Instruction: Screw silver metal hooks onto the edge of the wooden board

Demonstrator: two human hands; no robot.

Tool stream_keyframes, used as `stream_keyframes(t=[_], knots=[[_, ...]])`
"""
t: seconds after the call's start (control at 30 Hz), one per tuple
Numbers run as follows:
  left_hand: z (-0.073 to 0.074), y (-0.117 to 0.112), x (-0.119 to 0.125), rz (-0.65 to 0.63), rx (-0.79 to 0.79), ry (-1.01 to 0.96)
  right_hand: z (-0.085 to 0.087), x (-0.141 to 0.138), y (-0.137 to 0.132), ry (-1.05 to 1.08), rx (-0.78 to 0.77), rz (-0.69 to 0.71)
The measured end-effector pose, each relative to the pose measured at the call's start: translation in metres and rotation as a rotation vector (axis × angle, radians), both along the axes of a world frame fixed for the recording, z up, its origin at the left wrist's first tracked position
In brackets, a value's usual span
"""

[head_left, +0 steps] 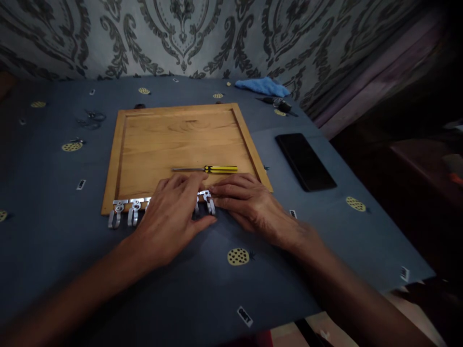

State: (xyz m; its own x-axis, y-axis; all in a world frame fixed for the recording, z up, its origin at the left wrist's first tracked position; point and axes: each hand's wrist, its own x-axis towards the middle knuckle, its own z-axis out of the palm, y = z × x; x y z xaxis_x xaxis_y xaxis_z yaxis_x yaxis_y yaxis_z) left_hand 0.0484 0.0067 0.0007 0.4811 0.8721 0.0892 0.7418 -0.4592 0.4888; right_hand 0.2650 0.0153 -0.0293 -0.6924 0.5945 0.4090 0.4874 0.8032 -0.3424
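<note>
A pale grey wall with dark curly shapes (183, 33) stands up behind the wooden board I am looking at. Under the board is a table with a blue-grey cloth (202, 294) that has yellow pineapples on it. The flat, yellow-brown wooden board with a raised rim (181, 140) lies on that cloth.

Along the board's near edge sits a shiny silver metal bar with a row of hooks (135, 205). The hooks poke out past the edge, toward the person. The left hand (168, 214) lies over the middle of the bar, with the thumb spread away from the fingers. The right hand (256, 205) is at the bar's right end, by the board's near right corner, its fingers close together. I cannot tell if either hand is gripping the bar or just pressing on it.

A flat black phone (306, 161) lies to the right of the board. A crumpled bright blue rag (262, 86) is past the board's far right corner. On the board, just beyond the hands, is a thin screwdriver with a yellow and black handle (221, 169). Dark scissors (93, 118) lie left of the board.
</note>
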Motion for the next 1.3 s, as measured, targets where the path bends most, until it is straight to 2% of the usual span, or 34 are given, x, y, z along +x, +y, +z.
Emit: stream_keyframes(t=[0.2,0.47,0.67,0.97,1.3], knots=[[-0.003,0.0,0.003,-0.036,0.054,0.022,-0.001,-0.002,0.0,0.003,0.052,0.003],[0.003,0.001,0.005,-0.024,0.014,0.051,0.001,-0.003,-0.001,-0.008,0.045,-0.01],[0.002,-0.001,0.005,-0.022,0.047,0.03,0.001,-0.002,-0.001,0.025,0.017,-0.006],[0.003,0.0,0.005,-0.023,0.038,0.021,0.002,0.009,0.002,0.094,0.145,-0.156],[-0.004,0.0,0.001,-0.043,0.106,-0.001,0.0,0.009,0.002,0.063,0.125,-0.151]])
